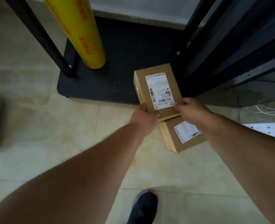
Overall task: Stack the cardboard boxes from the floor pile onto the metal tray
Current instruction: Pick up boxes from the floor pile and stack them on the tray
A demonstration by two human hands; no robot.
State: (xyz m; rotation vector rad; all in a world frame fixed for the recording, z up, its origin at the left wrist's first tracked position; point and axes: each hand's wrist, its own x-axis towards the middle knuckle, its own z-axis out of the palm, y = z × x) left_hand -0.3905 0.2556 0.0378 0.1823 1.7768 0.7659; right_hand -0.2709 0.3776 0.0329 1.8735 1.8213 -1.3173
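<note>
A cardboard box point(157, 88) with a white shipping label is held over the near right edge of the dark metal tray point(117, 70). My left hand point(143, 122) grips its near left corner and my right hand point(193, 110) grips its near right corner. Whether the box rests on the tray or hangs above it cannot be told. A second labelled cardboard box point(182, 136) lies on the tiled floor just below my hands, partly hidden by my right wrist.
A yellow roll of film point(80, 29) stands upright on the tray's left side between black frame posts point(41, 38). Dark frame bars point(222, 46) rise at the right. White cables point(266, 110) lie on the floor at right. My shoe point(143, 207) is below.
</note>
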